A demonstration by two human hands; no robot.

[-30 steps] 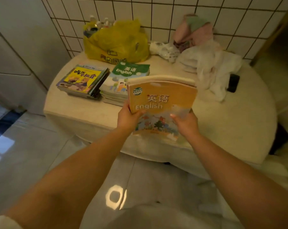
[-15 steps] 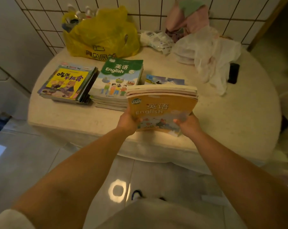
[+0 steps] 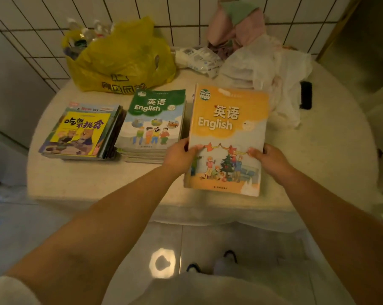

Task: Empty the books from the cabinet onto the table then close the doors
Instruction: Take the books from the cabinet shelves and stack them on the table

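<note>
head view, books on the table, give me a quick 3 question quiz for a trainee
1. True or false: the orange English book is gripped by both the left hand and the right hand.
2. Which pile lies directly beside the orange book? A) yellow picture book pile B) green English book pile C) yellow plastic bag
3. Fill in: the black object lies on the table next to the ______ cloth.

Key: 1 true. 2 B. 3 white.
</note>
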